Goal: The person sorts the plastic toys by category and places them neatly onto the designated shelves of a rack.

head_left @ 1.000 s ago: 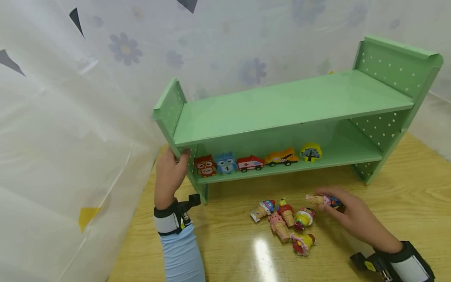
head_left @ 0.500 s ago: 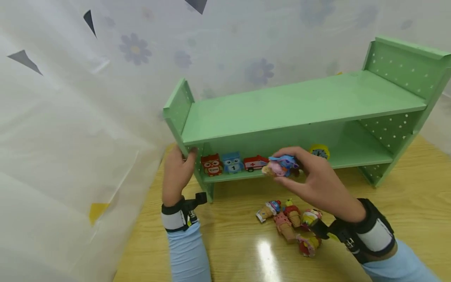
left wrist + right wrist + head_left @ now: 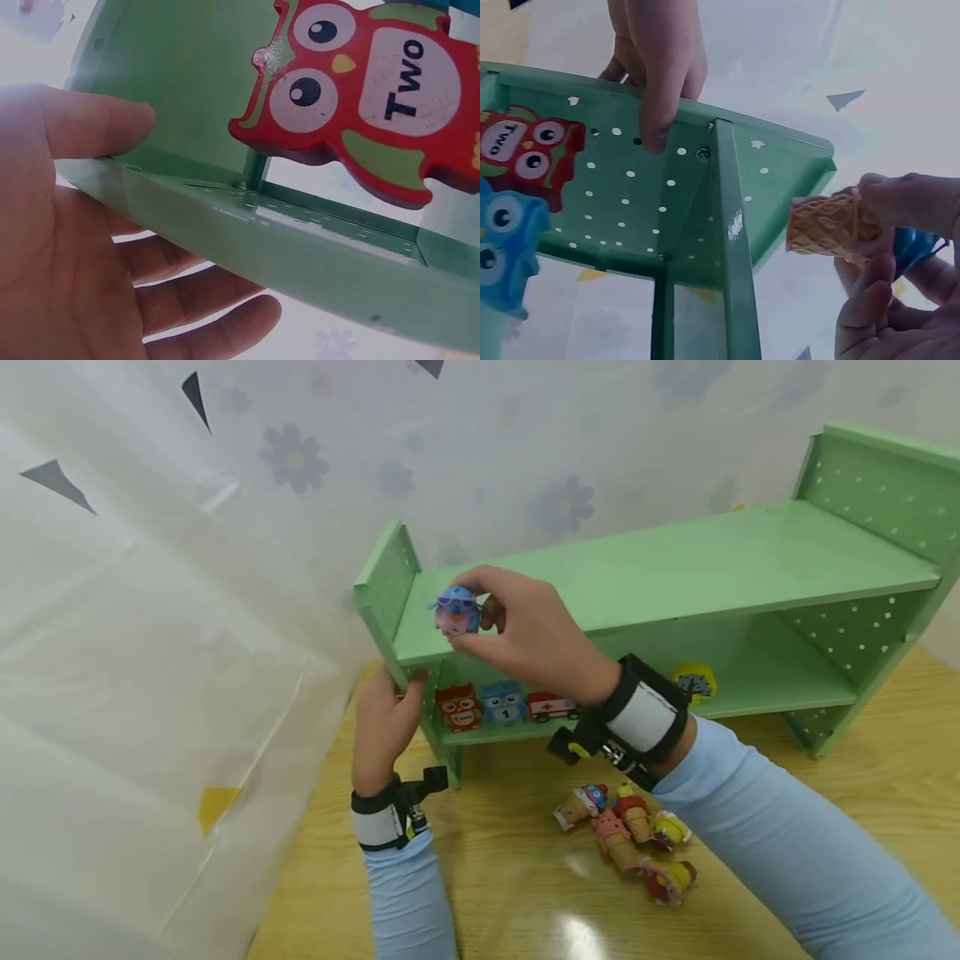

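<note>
My right hand [image 3: 536, 631] pinches an ice-cream-cone toy figure [image 3: 456, 612] with a blue top, purple glasses and a pink part. It is above the left end of the green shelf [image 3: 675, 568]. In the right wrist view its waffle cone [image 3: 825, 225] points away from the fingers, beside the shelf's end. The left hand [image 3: 382, 727] grips the shelf's left side panel. In the left wrist view its thumb [image 3: 112, 127] lies on the inner side, the other fingers outside. Near the thumb stands a red owl block [image 3: 337, 90] marked "Two".
On the lower shelf are a blue owl block [image 3: 504, 703], an ambulance block [image 3: 551, 706] and a yellow tree block [image 3: 694, 681]. Several cone figures [image 3: 617, 839] lie on the wooden table [image 3: 510, 877]. A flowered sheet [image 3: 465, 460] hangs behind.
My right hand has lifted the cone figure from the table and carried it up and left, over the top shelf. The left hand still grips the side panel.
</note>
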Demonstrator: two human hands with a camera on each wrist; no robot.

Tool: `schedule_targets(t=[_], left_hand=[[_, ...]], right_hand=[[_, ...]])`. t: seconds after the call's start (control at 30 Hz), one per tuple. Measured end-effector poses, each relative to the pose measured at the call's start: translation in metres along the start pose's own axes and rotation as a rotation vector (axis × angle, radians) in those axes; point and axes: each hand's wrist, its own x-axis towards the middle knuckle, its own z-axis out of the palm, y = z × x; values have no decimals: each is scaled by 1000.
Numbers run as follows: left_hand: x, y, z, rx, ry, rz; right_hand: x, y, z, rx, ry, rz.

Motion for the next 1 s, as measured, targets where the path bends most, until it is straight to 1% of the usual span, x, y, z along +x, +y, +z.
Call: schedule_targets(t=[0.1,0.2,0.37,0.5,0.6,0.77,1.0], left_hand=[[0,3,1,-3,-3,15],[2,7,1,-6,-5,31],[2,10,3,-9,-11,38],[-1,12,5,-9,-18,16],[-2,12,6,-19,-24,14],[-1,13,8,-35,-25,23],[-2,15,6,-32,-26,20]], right_hand=[[13,-1,4,-28,-38,11],[23,0,9,-32,-80,22],[33,1,13,-37,-129,80],[33,4,15,-29,-164,150],[31,8,13,-31,-161,176],[29,11,6,-58,-147,172],[31,10,4,-63,-191,150]])
